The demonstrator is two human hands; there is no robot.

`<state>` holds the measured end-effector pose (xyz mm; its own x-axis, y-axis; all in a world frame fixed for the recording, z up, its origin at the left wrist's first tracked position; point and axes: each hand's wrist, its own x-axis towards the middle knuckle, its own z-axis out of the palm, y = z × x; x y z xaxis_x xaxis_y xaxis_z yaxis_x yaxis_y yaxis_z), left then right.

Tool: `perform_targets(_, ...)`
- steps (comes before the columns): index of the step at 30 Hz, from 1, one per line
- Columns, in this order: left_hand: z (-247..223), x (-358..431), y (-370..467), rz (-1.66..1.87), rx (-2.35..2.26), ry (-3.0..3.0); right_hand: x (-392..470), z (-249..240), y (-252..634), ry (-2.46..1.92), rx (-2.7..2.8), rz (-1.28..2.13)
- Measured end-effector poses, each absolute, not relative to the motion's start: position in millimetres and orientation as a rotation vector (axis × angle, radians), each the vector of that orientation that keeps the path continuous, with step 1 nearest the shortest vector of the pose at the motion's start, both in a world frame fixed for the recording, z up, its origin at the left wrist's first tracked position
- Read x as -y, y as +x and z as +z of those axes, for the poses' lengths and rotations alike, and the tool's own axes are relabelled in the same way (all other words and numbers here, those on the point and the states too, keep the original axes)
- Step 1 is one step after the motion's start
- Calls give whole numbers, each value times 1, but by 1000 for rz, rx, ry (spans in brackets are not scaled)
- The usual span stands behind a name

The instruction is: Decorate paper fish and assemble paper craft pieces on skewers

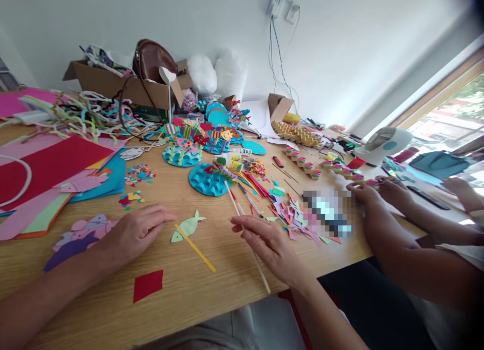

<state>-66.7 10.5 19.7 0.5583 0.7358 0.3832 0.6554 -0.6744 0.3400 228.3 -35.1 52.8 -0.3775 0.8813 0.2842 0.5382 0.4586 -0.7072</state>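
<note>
A light green paper fish (188, 227) lies on the table, with a narrow yellow paper strip (200, 255) across it. My left hand (145, 226) rests just left of the fish, its fingers stretched out and holding nothing; the fingertips come close to the strip's upper end. A red paper piece (148, 286) lies nearer the table's front edge. Over to the right, my right hand (270, 244) has its thumb and fingers around a thin wooden stick (260, 273), which slants down toward the table edge. The palm side of this hand is hidden.
Stacked coloured paper (56, 173) and purple and pink paper fish (85, 234) lie left. Blue decorated discs (212, 179), a glue bottle (229, 162) and paper scraps (291, 214) fill the middle. At right, another person's hands (372, 193) work beside a white machine (385, 144).
</note>
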Motion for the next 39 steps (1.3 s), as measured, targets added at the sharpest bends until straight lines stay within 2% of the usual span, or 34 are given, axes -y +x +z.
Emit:
perform_targets(5, 14, -9, -65, 774, -1125, 2606, 13, 47, 259, -1608, 1835, 477)
perform_targets(9, 9, -9, -66, 703, -1153, 2543, -2, 39, 282, -1927, 1886, 151)
perform_targets(15, 8, -10, -67, 685, -1140, 2558, -2, 24, 292, -2090, 1934, -70)
perform_targets(21, 11, -9, -68, 785, -1166, 2601, 6, 25, 291, -2293, 1943, 41)
perform_targets(26, 13, -10, -72, 680, -1189, 2574, 3, 40, 293, -2270, 2040, 25)
perform_targets(31, 8, -12, -74, 698, -1211, 2582, -29, 63, 297, -2293, 2105, -69)
perform_targets(39, 4, -10, -79, 730, -1231, 2579, -95, 74, 277, -2217, 2355, 64)
